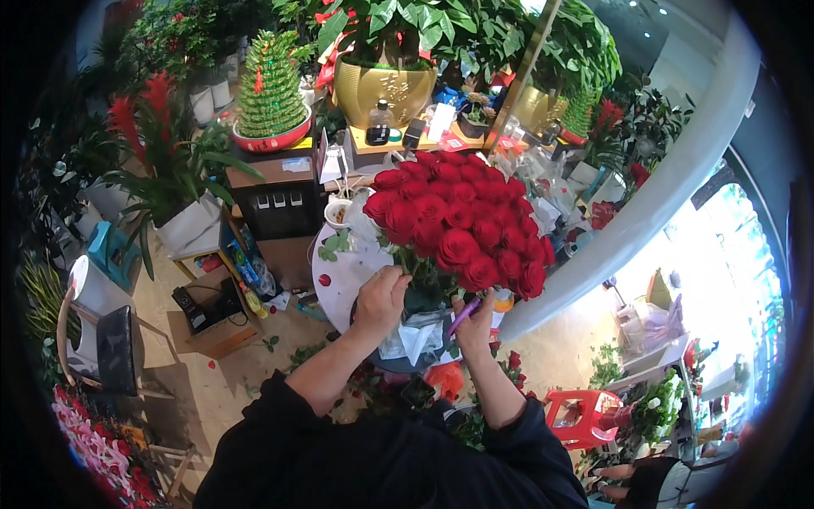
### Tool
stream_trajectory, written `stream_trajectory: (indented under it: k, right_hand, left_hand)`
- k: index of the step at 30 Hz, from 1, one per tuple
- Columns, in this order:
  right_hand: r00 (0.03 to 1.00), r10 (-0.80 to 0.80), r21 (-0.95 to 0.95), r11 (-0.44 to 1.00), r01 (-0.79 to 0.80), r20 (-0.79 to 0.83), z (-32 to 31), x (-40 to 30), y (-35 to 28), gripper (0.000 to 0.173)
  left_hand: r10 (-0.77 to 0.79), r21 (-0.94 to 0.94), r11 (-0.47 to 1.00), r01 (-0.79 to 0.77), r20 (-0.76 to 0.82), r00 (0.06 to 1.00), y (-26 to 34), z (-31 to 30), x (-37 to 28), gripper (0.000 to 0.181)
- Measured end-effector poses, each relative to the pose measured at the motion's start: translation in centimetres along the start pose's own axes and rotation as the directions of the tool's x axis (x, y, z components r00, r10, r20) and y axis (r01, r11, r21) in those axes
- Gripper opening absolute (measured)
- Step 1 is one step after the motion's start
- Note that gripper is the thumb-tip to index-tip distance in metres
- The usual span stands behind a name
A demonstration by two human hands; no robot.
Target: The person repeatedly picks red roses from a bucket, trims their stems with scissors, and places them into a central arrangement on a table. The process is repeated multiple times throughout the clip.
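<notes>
A dense bouquet of red roses [458,216] stands in front of me, flowers up. At its left lower edge my left hand [381,298] is curled beside the green leaves and stems; whether a stem is between its fingers is hidden. My right hand [475,321] is under the front right blooms, closed around a purple handle [464,316], whose working end is hidden. Folded white paper or wrap [420,340] lies below the blooms between my forearms. Behind the bouquet's left side, a round white table [337,296] bears loose leaves and a red petal.
A slanting white column [642,242] rises close on the right, with a red plastic stool [582,417] beyond it. On the left are an open cardboard box [216,318] and a chair [117,353]. A large gold planter [385,92] stands at the back. Another person's legs [617,480] show lower right.
</notes>
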State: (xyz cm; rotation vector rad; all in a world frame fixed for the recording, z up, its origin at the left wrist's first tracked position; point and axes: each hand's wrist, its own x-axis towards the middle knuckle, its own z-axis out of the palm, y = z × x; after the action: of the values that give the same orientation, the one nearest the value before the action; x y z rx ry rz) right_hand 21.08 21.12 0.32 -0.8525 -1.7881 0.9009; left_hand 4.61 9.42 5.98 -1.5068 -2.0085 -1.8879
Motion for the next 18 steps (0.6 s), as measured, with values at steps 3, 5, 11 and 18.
stream_trajectory:
  k: [3, 5, 11, 18]
  right_hand:
    - [1.000, 0.027, 0.040, 0.999, -0.027, 0.015, -0.1, -0.2, -0.7, 0.072]
    - [1.000, 0.023, -0.047, 0.999, -0.024, -0.009, -0.1, -0.2, -2.1, 0.072]
    - [0.995, 0.035, -0.094, 0.995, -0.044, -0.095, 0.0, -0.4, -2.8, 0.073]
    - [0.997, 0.052, -0.016, 0.998, -0.053, -0.060, -0.1, -0.3, -2.7, 0.076]
  left_hand:
    - [0.020, 0.032, 0.999, -0.020, -0.001, 1.000, 0.4, -0.2, -0.1, 0.010]
    - [0.041, 0.061, 0.997, -0.040, -0.011, 0.999, 0.3, -0.2, 0.0, 0.010]
    - [0.029, 0.032, 0.999, -0.028, -0.026, 0.999, 0.5, 0.1, -0.1, 0.010]
    - [0.064, 0.096, 0.993, -0.064, 0.002, 0.998, 0.8, -0.2, 0.1, 0.010]
